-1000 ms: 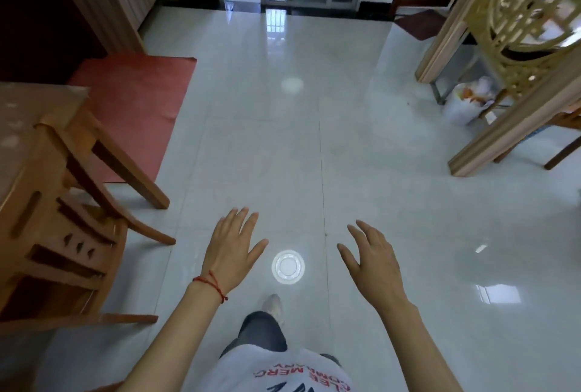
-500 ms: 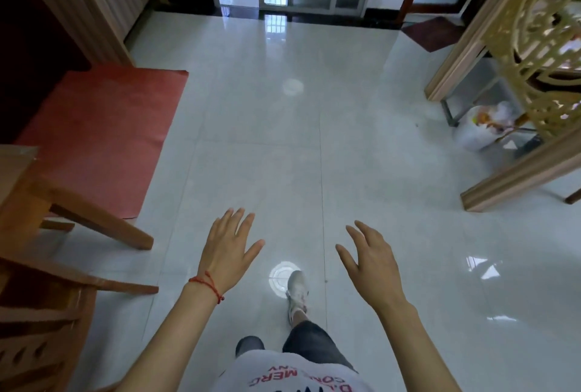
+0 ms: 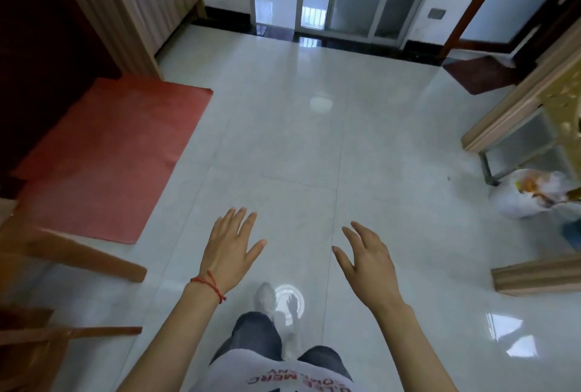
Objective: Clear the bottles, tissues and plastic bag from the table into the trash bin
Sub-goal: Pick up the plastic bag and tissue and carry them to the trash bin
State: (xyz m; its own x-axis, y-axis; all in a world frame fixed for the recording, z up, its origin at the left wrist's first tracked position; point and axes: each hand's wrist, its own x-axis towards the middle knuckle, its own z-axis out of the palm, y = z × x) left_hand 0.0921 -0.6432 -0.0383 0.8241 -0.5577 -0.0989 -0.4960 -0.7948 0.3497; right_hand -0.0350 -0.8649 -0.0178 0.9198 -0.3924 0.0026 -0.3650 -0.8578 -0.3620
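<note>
Since half a second ago I have stepped forward: the wooden chair (image 3: 72, 253) has slid off toward 8 o'clock and the red mat (image 3: 110, 159) now lies nearer at 10 o'clock. My left hand (image 3: 229, 250), red string at the wrist, and my right hand (image 3: 367, 262) both hang empty, fingers spread, over the glossy tile floor (image 3: 298, 146). At 3 o'clock the white plastic trash bag (image 3: 531, 193) with orange scraps sits beside the gold lattice partition (image 3: 562, 108).
</note>
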